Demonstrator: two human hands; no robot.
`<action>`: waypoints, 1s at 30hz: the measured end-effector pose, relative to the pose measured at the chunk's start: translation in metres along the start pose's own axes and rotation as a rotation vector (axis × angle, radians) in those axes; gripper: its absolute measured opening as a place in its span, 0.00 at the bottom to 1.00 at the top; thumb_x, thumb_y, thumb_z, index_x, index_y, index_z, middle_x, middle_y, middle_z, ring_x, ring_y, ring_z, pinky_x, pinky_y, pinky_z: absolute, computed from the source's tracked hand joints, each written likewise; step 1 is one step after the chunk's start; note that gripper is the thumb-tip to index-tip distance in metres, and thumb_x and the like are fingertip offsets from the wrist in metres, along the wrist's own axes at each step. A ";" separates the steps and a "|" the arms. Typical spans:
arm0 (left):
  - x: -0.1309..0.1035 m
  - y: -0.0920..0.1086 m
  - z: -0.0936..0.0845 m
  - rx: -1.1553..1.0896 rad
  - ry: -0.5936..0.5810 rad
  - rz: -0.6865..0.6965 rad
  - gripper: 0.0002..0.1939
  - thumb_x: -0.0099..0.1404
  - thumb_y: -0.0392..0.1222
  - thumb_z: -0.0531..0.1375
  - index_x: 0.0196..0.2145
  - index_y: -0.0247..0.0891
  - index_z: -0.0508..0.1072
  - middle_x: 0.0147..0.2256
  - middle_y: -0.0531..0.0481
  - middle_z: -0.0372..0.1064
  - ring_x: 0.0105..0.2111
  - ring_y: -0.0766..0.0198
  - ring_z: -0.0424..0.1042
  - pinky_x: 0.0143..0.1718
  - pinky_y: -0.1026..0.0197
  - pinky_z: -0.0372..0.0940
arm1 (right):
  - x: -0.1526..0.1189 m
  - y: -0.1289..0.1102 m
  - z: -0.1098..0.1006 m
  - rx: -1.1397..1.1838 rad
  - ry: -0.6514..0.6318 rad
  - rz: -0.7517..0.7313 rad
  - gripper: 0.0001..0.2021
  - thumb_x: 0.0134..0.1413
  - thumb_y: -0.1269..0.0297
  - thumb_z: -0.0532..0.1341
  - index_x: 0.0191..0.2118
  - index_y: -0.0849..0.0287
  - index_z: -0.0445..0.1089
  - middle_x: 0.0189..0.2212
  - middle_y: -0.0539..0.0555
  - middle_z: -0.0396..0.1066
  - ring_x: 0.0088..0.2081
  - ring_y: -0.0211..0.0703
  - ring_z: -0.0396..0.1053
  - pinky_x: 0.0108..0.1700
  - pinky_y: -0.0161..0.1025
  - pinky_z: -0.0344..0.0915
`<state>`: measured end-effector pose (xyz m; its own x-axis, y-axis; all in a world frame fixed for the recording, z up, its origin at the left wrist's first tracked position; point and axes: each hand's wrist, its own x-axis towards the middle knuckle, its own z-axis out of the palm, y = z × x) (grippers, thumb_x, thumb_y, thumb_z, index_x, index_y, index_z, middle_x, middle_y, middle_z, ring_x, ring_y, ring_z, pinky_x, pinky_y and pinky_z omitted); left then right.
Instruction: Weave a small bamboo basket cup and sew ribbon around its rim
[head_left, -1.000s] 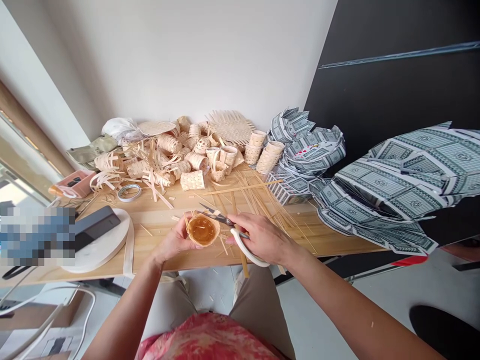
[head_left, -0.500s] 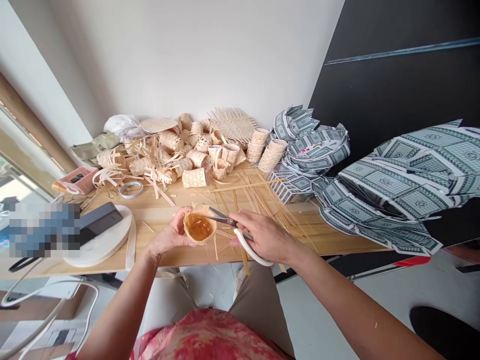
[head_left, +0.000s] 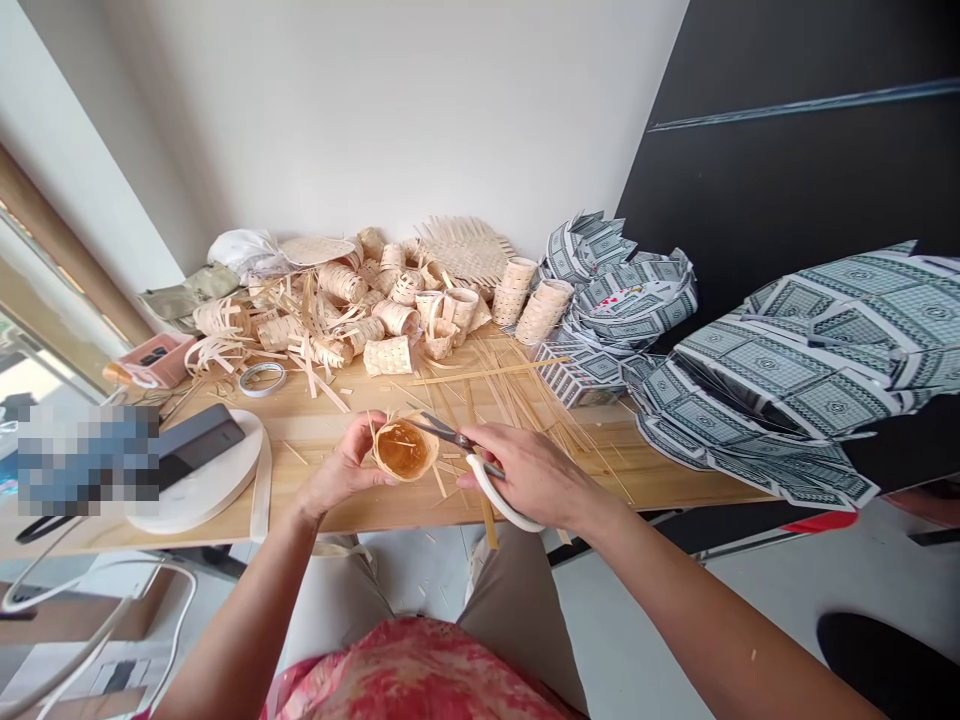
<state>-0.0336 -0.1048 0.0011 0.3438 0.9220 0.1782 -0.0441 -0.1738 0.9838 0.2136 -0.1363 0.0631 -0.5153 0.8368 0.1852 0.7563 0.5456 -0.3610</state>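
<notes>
My left hand [head_left: 351, 466] is closed around the side of a small woven basket [head_left: 406, 452], with its round opening tilted up toward me. Strip ends stick out at its rim, and a thin sliver lies across the inside. In my right hand [head_left: 529, 472] is a pair of scissors [head_left: 491, 488] with white handles and dark blades. The blades reach left to the far right part of the basket's rim; whether they are parted there is hard to make out. A flat strip [head_left: 489, 520] hangs over the table edge below my right hand.
Several woven cylinders [head_left: 388, 356] are heaped along the wall, with a flat woven piece [head_left: 469, 248] behind. Loose strips [head_left: 517, 385] lie on the wooden table [head_left: 330, 505]. A tape roll [head_left: 262, 378] and a white round coil [head_left: 217, 490] are left; folded-card structures [head_left: 795, 370] stand right.
My left hand has turned the basket slightly and shifted it a little to the right. The scissor blades have moved slightly along the rim; a sliver now shows inside.
</notes>
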 end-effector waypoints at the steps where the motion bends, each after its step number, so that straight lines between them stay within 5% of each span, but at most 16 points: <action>1: 0.000 0.001 0.001 -0.002 0.004 -0.001 0.31 0.42 0.35 0.70 0.44 0.43 0.63 0.44 0.50 0.64 0.47 0.57 0.64 0.51 0.57 0.57 | 0.000 0.000 0.000 0.002 0.001 0.001 0.17 0.52 0.55 0.60 0.45 0.58 0.64 0.32 0.51 0.69 0.30 0.38 0.65 0.31 0.33 0.57; 10: 0.000 -0.003 -0.003 -0.115 -0.040 -0.022 0.32 0.41 0.32 0.70 0.44 0.45 0.65 0.45 0.52 0.65 0.48 0.57 0.63 0.52 0.57 0.55 | 0.001 0.004 0.000 -0.045 0.008 -0.032 0.20 0.52 0.54 0.60 0.49 0.57 0.62 0.37 0.53 0.69 0.35 0.42 0.66 0.36 0.36 0.60; 18: 0.002 0.002 -0.002 -0.280 -0.200 -0.125 0.33 0.37 0.31 0.71 0.42 0.44 0.68 0.42 0.52 0.69 0.45 0.58 0.67 0.46 0.58 0.60 | 0.006 0.003 -0.010 0.005 -0.043 -0.065 0.17 0.52 0.56 0.60 0.47 0.56 0.63 0.36 0.53 0.69 0.34 0.40 0.66 0.36 0.35 0.60; 30: 0.000 -0.013 -0.010 -0.339 -0.155 -0.152 0.37 0.35 0.36 0.72 0.47 0.44 0.70 0.45 0.49 0.71 0.43 0.54 0.69 0.45 0.56 0.63 | 0.008 0.000 -0.004 0.015 -0.015 -0.066 0.16 0.52 0.57 0.60 0.46 0.56 0.64 0.36 0.52 0.70 0.32 0.39 0.67 0.34 0.34 0.59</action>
<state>-0.0420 -0.0993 -0.0118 0.5070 0.8605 0.0506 -0.2798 0.1088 0.9539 0.2115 -0.1294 0.0685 -0.5701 0.7980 0.1956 0.7143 0.5990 -0.3618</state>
